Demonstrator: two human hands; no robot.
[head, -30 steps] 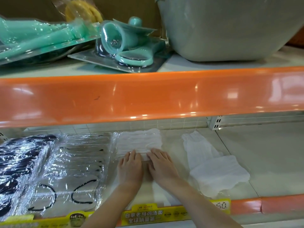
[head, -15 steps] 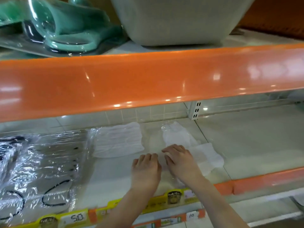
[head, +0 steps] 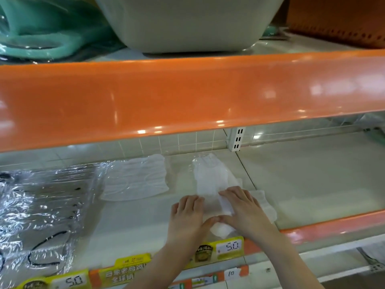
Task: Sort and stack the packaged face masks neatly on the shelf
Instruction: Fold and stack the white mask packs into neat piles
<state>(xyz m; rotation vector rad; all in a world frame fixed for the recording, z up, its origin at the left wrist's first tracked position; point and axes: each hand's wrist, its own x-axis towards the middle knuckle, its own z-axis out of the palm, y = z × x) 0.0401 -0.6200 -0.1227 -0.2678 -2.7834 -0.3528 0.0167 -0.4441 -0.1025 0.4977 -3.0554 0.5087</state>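
Note:
Two loose white packaged face masks lie overlapping on the lower shelf (head: 312, 180): a long one (head: 210, 180) angled toward the back and another (head: 265, 207) partly under it. My left hand (head: 187, 215) rests flat on the left edge of the long one. My right hand (head: 243, 209) presses flat on top, and the thumbs touch at the front. Another white mask pack (head: 137, 180) lies flat to the left. Clear packs of masks with black ear loops (head: 41, 205) fill the far left.
The orange rail of the upper shelf (head: 187, 97) overhangs the work area. Above it stand a grey tub (head: 187, 21), teal packaged items (head: 41, 28) and an orange basket (head: 343, 17). Yellow price tags (head: 229, 247) line the front edge. The shelf right of the upright is bare.
Both hands left the flat white pack on the left and moved right onto the overlapping white masks. The view shifted right and down.

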